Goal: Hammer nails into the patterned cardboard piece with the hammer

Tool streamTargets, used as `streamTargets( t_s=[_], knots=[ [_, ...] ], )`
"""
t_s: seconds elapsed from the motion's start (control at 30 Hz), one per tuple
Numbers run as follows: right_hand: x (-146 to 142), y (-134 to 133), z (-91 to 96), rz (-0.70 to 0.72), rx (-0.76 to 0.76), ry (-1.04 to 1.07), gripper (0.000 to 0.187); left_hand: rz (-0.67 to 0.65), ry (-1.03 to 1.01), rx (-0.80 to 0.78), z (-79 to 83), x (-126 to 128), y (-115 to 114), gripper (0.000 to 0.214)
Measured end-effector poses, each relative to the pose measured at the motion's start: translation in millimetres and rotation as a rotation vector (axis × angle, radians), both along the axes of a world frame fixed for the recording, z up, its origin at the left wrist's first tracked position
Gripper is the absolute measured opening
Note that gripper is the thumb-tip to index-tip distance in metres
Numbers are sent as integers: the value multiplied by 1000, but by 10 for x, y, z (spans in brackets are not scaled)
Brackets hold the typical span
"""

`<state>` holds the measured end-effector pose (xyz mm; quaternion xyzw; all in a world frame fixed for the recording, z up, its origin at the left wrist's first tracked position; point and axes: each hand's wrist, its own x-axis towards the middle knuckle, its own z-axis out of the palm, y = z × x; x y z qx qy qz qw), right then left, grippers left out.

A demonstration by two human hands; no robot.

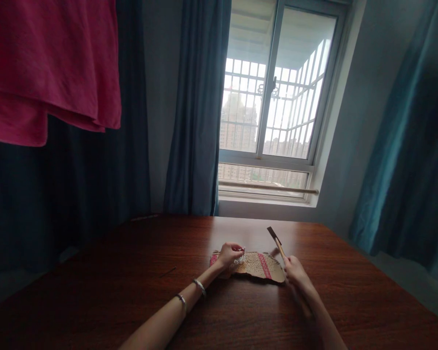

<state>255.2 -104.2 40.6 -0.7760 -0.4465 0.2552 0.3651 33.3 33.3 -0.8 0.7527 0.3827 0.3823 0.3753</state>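
My right hand (pixel 295 271) is wrapped round the wooden handle of a hammer (pixel 275 236), whose dark head is raised beyond the right part of a cardboard piece (pixel 277 273). Tan and wavy-edged, the cardboard lies on the table, dotted all over with small holes or specks and crossed by pink-red patterned strips (pixel 264 266). Over its left part, my left hand (pixel 230 255) is closed in a pinch. Whatever sits between those fingertips is too small to make out. Small whitish bits (pixel 238 264) show on the cardboard just under the left hand.
The brown wooden table (pixel 190 301) reaches to the window wall. A thin dark stick (pixel 168 271) lies left of my left hand. Blue curtains (pixel 200 121) hang on both sides of the window (pixel 277 121). A pink cloth (pixel 58 63) hangs at the upper left.
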Motion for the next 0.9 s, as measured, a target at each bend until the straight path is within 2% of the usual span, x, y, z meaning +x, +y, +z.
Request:
streamTargets(
  t_s=[0.1, 0.2, 0.27, 0.33, 0.57, 0.73, 0.9],
  knots=[
    [-97, -28, 103, 59, 90, 226, 24, -16, -3, -15, -11, -3, 7, 27],
    [-196, -135, 206, 200, 176, 584, 26, -18, -9, -28, -23, -5, 12, 28],
    [-260, -211, 261, 295, 191, 839, 30, -13, -7, -29, -22, -2, 8, 28],
    [-323, -269, 305, 352, 164, 959, 34, -7, -1, -30, -15, 3, 1, 28],
    [-505, -399, 410, 498, 120, 903, 37, -10, -5, -39, -38, 4, 24, 29],
    [-569, -459, 464, 511, 125, 865, 36, -47, -44, -38, -77, 3, 54, 29],
    [-594, -466, 449, 501, 109, 789, 35, -39, -15, -65, -47, 6, 29, 30]
  ],
)
